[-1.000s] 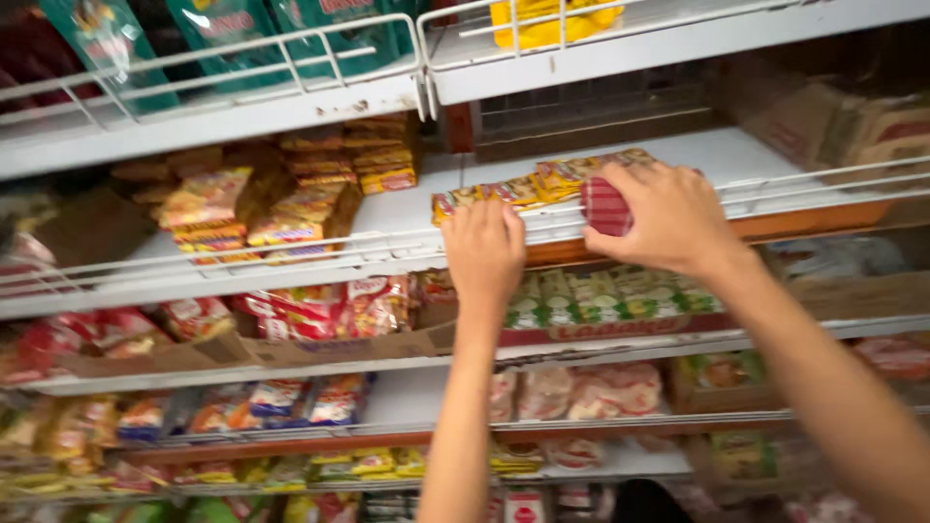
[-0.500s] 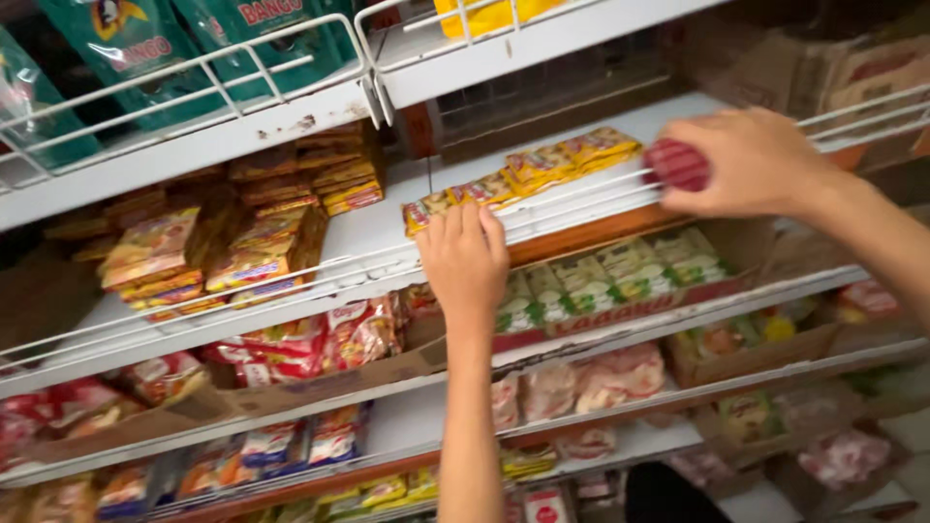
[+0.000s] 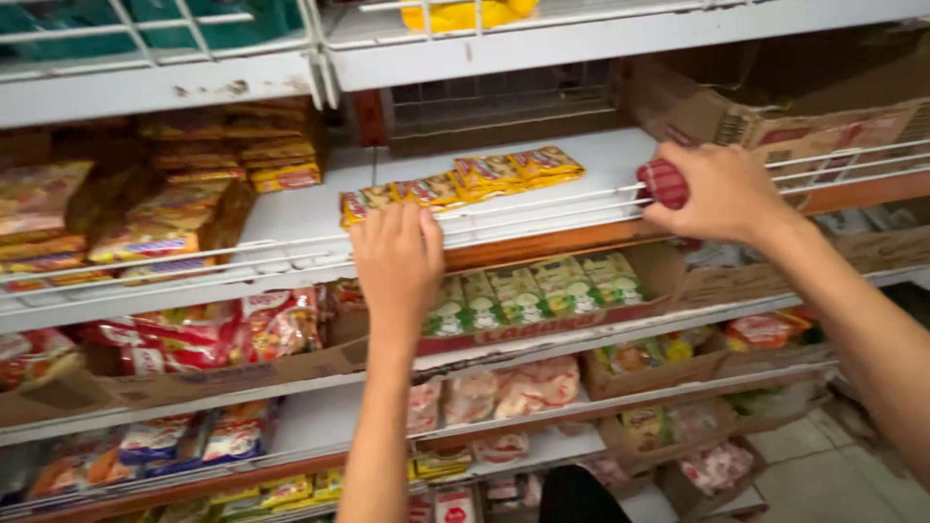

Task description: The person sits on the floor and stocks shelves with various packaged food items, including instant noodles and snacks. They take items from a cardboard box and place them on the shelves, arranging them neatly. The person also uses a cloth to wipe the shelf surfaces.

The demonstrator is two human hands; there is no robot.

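My left hand point(image 3: 397, 263) reaches up to the white wire-fronted shelf point(image 3: 291, 225), its fingertips touching a row of yellow and red snack packets point(image 3: 463, 178) that lie along the shelf. My right hand point(image 3: 722, 192) is closed around a small red packet point(image 3: 665, 183) and rests at the wire rail of the same shelf, farther right. The left hand holds nothing that I can see.
Stacks of orange and yellow packets point(image 3: 203, 165) fill the shelf's left part. A torn cardboard box point(image 3: 775, 107) stands at the right. Below, a carton of green and white packets point(image 3: 528, 295) sits, with more bagged goods on lower shelves.
My right hand has carried the red packet to the right along the shelf rail. The left hand stays at the row of yellow packets while the view shifts.
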